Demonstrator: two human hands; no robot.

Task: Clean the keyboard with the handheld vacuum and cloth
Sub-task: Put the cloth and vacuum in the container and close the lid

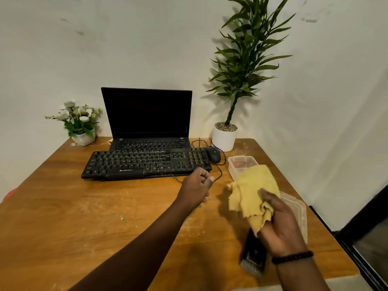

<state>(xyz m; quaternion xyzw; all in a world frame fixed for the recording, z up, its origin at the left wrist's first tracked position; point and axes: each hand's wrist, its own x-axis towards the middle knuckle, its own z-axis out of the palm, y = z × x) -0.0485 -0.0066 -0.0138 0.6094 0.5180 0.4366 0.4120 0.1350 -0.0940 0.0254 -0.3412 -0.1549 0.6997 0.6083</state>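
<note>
Right hand [282, 223] grips yellow cloth [254, 192] beside keyboard [144, 163]

Bare table [88, 206] front-left of keyboard [144, 163] is open; container [241, 164], mouse [213, 154], cable [219, 175] crowd its right end.

I see the keyboard [144, 164] lying on the desk [84, 206], just before the laptop [147, 122]. The mouse [213, 154] sits at its right end, a box [241, 162] further right. Behind stand a flower pot [80, 127] left and a plant [225, 133] right.
</note>
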